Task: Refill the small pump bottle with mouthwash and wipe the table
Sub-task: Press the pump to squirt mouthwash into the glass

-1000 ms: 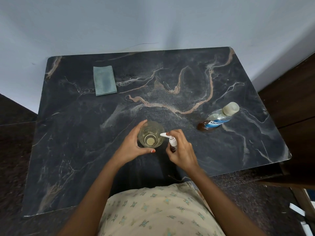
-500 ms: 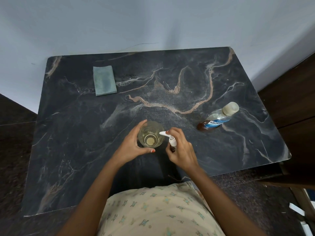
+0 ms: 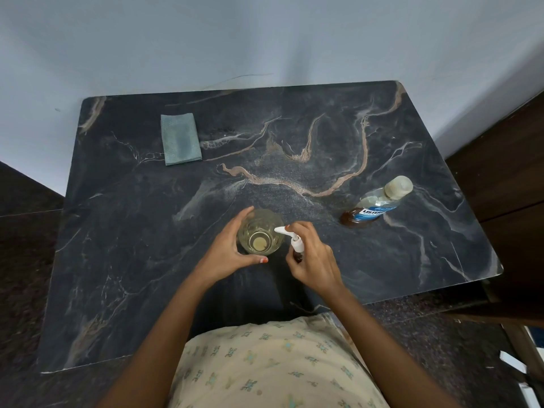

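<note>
Seen from the head camera, almost nothing has shifted in the last second: both hands sit where they were and the pump's white spout has barely stirred. I'd judge the refill itself hasn't begun. The left hand (image 3: 226,254) curls round the glass (image 3: 260,232) at the near middle of the table (image 3: 117,231), thumb and fingers on its wall. The right hand (image 3: 315,260) wraps the small pump bottle (image 3: 295,244) just right of the glass, a finger on the pump head and the spout over the rim. The mouthwash bottle (image 3: 374,204) stands capped to the right, and the cloth (image 3: 180,139) lies untouched at the far left
</note>
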Action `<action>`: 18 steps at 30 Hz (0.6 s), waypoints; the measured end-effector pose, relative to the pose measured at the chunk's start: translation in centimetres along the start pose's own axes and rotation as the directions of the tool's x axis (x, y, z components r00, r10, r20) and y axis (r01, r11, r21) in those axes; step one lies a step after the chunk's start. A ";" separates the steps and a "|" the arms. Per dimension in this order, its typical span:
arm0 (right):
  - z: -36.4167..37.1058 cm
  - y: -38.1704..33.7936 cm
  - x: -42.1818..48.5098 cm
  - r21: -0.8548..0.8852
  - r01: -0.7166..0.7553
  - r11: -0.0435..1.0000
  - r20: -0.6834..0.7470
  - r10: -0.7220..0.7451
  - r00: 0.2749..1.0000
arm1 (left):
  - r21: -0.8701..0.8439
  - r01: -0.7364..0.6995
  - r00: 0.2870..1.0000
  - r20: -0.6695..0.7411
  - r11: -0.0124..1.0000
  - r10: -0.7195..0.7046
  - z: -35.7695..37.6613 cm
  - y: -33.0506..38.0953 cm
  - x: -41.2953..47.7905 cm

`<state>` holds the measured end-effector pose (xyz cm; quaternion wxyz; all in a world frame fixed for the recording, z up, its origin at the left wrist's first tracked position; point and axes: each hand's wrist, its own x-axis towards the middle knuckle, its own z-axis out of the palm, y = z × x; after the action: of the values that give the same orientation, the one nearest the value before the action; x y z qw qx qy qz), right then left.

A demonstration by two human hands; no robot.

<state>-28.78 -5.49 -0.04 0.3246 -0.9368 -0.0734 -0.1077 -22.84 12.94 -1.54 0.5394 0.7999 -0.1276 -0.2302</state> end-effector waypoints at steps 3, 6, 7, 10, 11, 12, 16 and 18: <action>-0.1 -0.1 0.1 -0.006 0.008 1.000 0.007 -0.008 1.000 | 0.008 0.000 1.000 0.001 1.000 0.000 0.0 -0.1 0.1; -0.1 -0.2 0.1 0.007 -0.009 1.000 -0.001 0.009 1.000 | 0.025 0.004 1.000 0.000 1.000 -0.004 0.0 -0.1 0.1; -0.1 -0.2 0.1 0.007 -0.017 1.000 0.004 0.017 1.000 | 0.026 0.005 1.000 0.000 1.000 -0.005 0.0 -0.1 0.1; -0.3 -0.3 0.1 0.026 -0.030 0.999 0.028 0.029 0.999 | 0.025 0.005 1.000 0.001 1.000 -0.005 0.0 -0.1 0.1; -0.4 -0.3 0.1 0.027 -0.023 0.999 0.034 0.022 0.999 | 0.025 0.005 1.000 0.001 1.000 -0.005 0.0 -0.1 0.1; -0.4 -0.3 0.1 0.022 -0.011 1.000 0.044 0.010 0.999 | 0.026 0.006 1.000 0.000 1.000 -0.006 0.0 -0.1 0.1; -0.4 -0.3 0.2 0.005 0.002 1.000 0.062 -0.002 0.998 | 0.026 0.010 1.000 0.002 1.000 -0.010 0.0 0.0 0.1; -0.3 -0.3 0.2 0.005 -0.008 1.000 0.050 0.008 0.999 | 0.025 0.005 1.000 0.002 1.000 -0.005 0.0 0.0 0.1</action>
<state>-28.71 -5.45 0.41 0.3253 -0.9388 -0.0780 -0.0826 -22.80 12.92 -1.54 0.5288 0.8065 -0.1290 -0.2310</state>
